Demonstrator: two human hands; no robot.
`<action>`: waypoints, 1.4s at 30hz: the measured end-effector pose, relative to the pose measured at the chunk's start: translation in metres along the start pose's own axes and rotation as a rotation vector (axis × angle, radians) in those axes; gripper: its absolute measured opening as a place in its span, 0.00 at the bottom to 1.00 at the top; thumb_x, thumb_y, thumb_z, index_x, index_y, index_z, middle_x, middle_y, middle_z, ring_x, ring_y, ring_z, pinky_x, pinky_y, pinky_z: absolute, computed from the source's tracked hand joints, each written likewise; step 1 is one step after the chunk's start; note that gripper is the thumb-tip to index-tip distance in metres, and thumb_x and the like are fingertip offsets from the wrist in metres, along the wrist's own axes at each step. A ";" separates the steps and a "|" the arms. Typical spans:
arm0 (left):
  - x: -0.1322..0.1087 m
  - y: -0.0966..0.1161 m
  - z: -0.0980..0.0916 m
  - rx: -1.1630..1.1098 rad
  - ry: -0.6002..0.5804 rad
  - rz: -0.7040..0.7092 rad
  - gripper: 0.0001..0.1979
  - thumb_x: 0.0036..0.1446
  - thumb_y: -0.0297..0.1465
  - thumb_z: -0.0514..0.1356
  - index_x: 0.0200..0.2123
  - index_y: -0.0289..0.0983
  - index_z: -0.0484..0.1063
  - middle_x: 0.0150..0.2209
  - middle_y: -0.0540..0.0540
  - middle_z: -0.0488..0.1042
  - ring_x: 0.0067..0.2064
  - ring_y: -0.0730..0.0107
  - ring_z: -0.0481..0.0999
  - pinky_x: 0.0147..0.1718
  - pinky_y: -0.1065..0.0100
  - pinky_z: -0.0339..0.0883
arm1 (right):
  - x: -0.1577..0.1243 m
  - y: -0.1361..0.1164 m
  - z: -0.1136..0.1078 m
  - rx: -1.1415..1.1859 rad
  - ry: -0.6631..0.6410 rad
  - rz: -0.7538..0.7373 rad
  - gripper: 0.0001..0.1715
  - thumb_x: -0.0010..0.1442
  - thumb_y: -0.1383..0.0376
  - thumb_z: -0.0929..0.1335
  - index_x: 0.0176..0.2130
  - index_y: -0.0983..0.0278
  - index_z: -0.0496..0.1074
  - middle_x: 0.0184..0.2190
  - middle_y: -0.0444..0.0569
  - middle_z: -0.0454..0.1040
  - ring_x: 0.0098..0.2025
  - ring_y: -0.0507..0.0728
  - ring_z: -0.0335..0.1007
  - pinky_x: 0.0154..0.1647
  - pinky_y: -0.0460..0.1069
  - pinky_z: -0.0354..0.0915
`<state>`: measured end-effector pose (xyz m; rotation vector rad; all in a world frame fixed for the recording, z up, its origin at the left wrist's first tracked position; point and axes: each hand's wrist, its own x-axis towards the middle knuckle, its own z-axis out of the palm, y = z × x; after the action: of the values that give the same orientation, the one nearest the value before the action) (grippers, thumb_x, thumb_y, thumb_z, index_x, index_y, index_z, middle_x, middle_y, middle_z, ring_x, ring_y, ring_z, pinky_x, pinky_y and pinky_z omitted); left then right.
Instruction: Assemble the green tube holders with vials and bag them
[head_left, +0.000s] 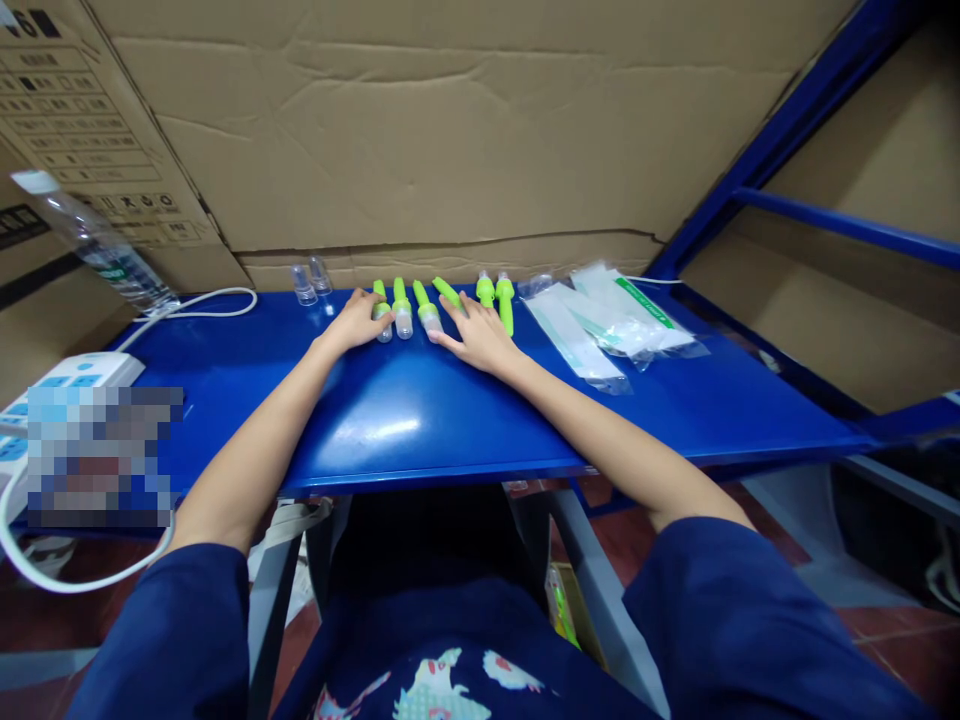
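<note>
Green tubes (pixel 403 310) lie in a row near far edge of blue table (pixel 420 420); left hand (pixel 358 320) rests fingers together on the leftmost, right hand (pixel 480 342) lies spread flat alongside, so light, even nudges should keep them parallel.

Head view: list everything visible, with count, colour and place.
Green-capped tubes: six, green and clear, in a row at the table's far edge.
Small vials: two, clear, left of the row.
Plastic pouches: several, clear, right of the row.
Table: one, blue, centre.
Power strip: one, white, left end.
Water bottle: one, clear, far left.
Cardboard boxes: several, brown, behind.
Left hand: touching the leftmost tube.
Right hand: flat, fingers at the fourth tube.
</note>
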<state>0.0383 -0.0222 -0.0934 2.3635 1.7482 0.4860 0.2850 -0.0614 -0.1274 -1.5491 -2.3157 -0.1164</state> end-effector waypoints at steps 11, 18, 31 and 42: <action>0.008 -0.014 0.012 -0.081 0.053 0.078 0.29 0.68 0.41 0.58 0.66 0.29 0.73 0.62 0.31 0.75 0.59 0.52 0.78 0.66 0.55 0.68 | -0.003 -0.013 0.006 0.211 0.006 -0.209 0.34 0.74 0.60 0.64 0.72 0.71 0.67 0.76 0.67 0.59 0.76 0.69 0.61 0.77 0.66 0.58; 0.008 -0.015 0.012 -0.128 0.068 0.084 0.28 0.70 0.43 0.56 0.65 0.31 0.74 0.62 0.32 0.74 0.57 0.55 0.80 0.66 0.55 0.68 | 0.001 -0.002 0.003 0.243 0.069 -0.223 0.31 0.75 0.60 0.61 0.69 0.71 0.69 0.76 0.65 0.60 0.78 0.67 0.57 0.78 0.66 0.55; -0.006 -0.084 -0.018 -0.014 0.511 -0.261 0.34 0.68 0.40 0.53 0.74 0.38 0.63 0.77 0.29 0.53 0.77 0.39 0.56 0.73 0.37 0.52 | 0.014 0.046 -0.002 0.097 0.150 0.210 0.30 0.72 0.64 0.62 0.67 0.75 0.69 0.74 0.70 0.62 0.76 0.72 0.59 0.76 0.68 0.57; -0.001 -0.104 -0.014 0.014 0.219 -0.308 0.36 0.71 0.51 0.43 0.75 0.45 0.62 0.78 0.33 0.56 0.79 0.35 0.48 0.71 0.23 0.36 | 0.010 0.033 -0.012 0.041 0.005 0.243 0.27 0.74 0.62 0.60 0.60 0.76 0.76 0.59 0.73 0.77 0.64 0.78 0.73 0.69 0.73 0.59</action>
<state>-0.0603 0.0075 -0.1139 2.0592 2.1677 0.7044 0.3149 -0.0422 -0.1167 -1.7909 -2.0920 -0.0111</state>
